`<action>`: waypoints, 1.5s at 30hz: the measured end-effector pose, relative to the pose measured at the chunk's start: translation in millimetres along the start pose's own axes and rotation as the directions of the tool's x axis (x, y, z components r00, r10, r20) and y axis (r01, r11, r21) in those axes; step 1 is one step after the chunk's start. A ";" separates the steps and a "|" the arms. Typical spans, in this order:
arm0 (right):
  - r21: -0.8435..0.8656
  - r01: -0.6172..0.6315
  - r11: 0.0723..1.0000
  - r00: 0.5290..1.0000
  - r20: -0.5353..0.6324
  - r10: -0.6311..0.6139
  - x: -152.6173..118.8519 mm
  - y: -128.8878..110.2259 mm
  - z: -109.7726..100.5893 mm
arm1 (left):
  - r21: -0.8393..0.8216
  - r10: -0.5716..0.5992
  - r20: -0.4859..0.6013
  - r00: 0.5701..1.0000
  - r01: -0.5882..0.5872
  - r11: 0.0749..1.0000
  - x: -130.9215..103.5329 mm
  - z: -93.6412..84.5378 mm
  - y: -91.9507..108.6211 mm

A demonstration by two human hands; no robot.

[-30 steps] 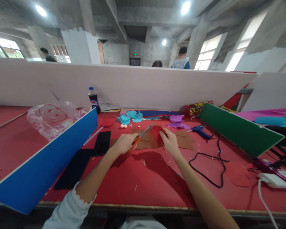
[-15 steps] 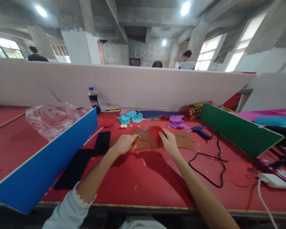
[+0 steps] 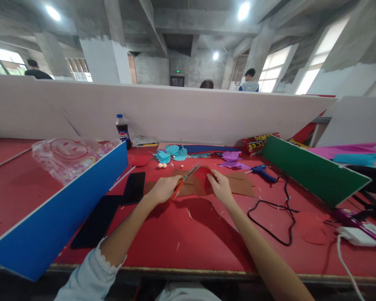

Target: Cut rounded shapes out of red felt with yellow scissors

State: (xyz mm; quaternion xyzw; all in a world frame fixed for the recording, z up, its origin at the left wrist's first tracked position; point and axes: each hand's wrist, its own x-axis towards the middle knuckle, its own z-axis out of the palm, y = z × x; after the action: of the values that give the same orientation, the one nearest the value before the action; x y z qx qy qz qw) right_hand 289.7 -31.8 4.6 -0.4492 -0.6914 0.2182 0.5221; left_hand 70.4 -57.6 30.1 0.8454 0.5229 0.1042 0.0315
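Note:
My left hand point(image 3: 165, 189) is closed round the orange handles of a pair of scissors point(image 3: 182, 182). Their blades point up and to the right, parted a little, at the left edge of a piece of red paper point(image 3: 203, 177). Between thumb and fingers, my right hand point(image 3: 221, 186) pinches that paper by its right side. Beneath both hands, brown paper point(image 3: 242, 184) lies on the red tabletop point(image 3: 200, 246). Blue paper petals point(image 3: 171, 153) and purple paper petals point(image 3: 231, 159) rest just beyond.
A blue board point(image 3: 69, 209) stands at left, a green board point(image 3: 316, 171) at right. Two dark phones or tablets lie beside the blue board. A blue glue gun point(image 3: 263, 172) trails a black cord. A cola bottle point(image 3: 123, 131) stands before the white partition point(image 3: 188, 113).
The scissor blades have parted slightly beside the red paper. My right hand has shifted a little to the left with the paper. Two people in the background have moved.

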 end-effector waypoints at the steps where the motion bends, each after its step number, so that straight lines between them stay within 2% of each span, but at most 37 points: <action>1: -0.007 0.001 1.000 1.000 0.001 -0.001 -0.2 0.0 0.1 | 0.004 -0.007 -0.001 1.000 0.007 1.000 0.0 0.1 0.3; 4: -0.013 0.001 1.000 1.000 0.005 -0.001 -0.7 -0.1 0.6 | 0.020 -0.025 0.011 1.000 0.025 1.000 0.3 0.8 0.4; 13: -0.025 0.008 1.000 1.000 -0.001 -0.008 -0.1 2.6 1.4 | 0.023 0.022 -0.019 1.000 -0.022 1.000 2.9 7.9 -7.4; 27: -0.072 -0.007 0.997 1.000 0.024 0.009 3.1 7.0 -1.7 | 0.027 0.048 -0.019 0.999 -0.048 0.998 0.6 -5.4 -9.6; 30: -0.065 -0.021 0.998 0.999 0.032 0.023 3.7 5.8 -2.4 | 0.070 -0.023 -0.067 0.997 0.028 0.997 1.9 -8.5 -11.1; 32: -0.060 -0.022 0.998 0.999 0.041 0.025 3.6 5.4 -2.3 | 0.092 -0.135 -0.076 0.988 0.142 0.986 4.3 -9.0 -14.0; 35: -0.059 -0.015 0.998 0.998 0.064 0.019 3.2 5.9 -1.6 | 0.130 -0.304 -0.030 0.952 0.305 0.943 8.3 -6.4 -20.6; 37: -0.057 -0.013 0.998 0.997 0.082 0.017 2.9 6.6 -0.8 | 0.156 -0.368 -0.002 0.930 0.364 0.918 9.8 -2.8 -25.4; 40: -0.049 -0.019 0.999 0.994 0.109 0.025 2.4 7.4 1.2 | 0.168 -0.391 0.032 0.920 0.381 0.909 9.3 3.3 -31.1; 43: -0.053 -0.017 0.998 0.991 0.133 0.024 1.2 6.9 3.7 | 0.159 -0.347 0.065 0.936 0.333 0.929 7.2 6.1 -32.6; 45: -0.046 -0.008 0.999 0.988 0.155 0.015 -0.2 5.7 5.4 | 0.116 -0.300 0.037 0.953 0.294 0.949 6.4 4.8 -29.5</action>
State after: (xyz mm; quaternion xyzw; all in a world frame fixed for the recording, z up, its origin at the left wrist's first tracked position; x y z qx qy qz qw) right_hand 286.9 -28.2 -1.9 -0.4466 -0.7321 0.2396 0.4551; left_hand 48.3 -38.4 21.6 0.7601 0.6479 0.0469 0.0148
